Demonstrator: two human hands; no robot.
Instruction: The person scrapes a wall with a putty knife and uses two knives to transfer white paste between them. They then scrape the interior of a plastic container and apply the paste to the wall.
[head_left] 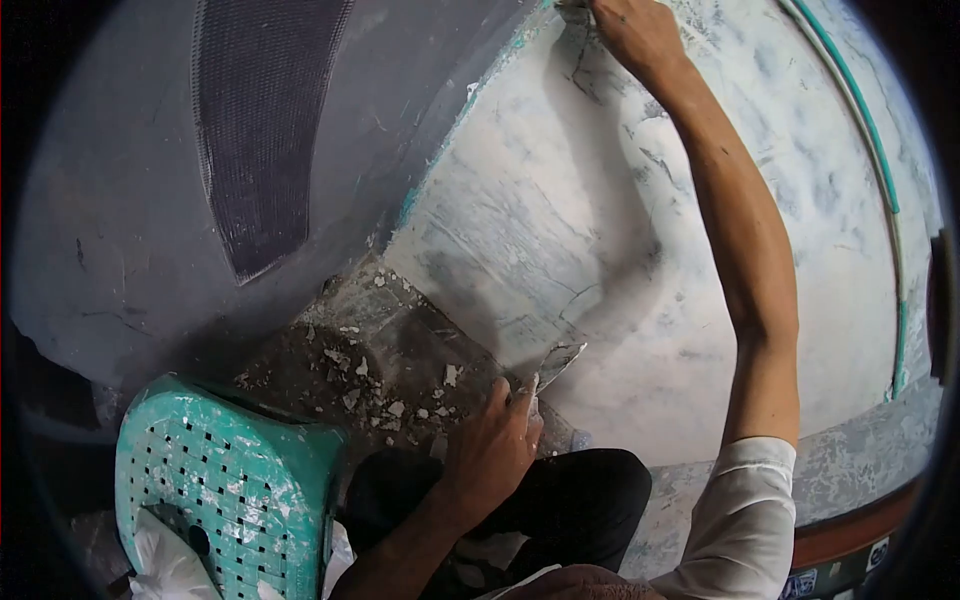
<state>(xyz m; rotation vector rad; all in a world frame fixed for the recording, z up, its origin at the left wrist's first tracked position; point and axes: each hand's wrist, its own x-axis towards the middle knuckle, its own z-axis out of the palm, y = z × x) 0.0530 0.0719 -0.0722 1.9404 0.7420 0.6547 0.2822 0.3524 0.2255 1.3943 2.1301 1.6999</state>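
My right hand (638, 38) is raised at the top of the head view, fingers closed on a putty knife (575, 14). That blade is against the upper part of the white, patchily plastered wall (520, 200), close to its turquoise edge, though the frame cuts part of it off. Lower down, above my knee, my left hand (495, 440) grips a second flat scraper (562, 362) with white putty along its edge. Its handle is mostly hidden by my fingers. Shadows of my right arm fall across the plaster.
A paint-splashed green plastic stool (225, 470) stands at lower left, with a white plastic bag (168, 560) on it. Broken plaster bits (395, 408) litter the dark floor. A grey wall (130, 200) with a mesh panel (265, 130) rises at left. A green pipe (868, 110) runs along the right.
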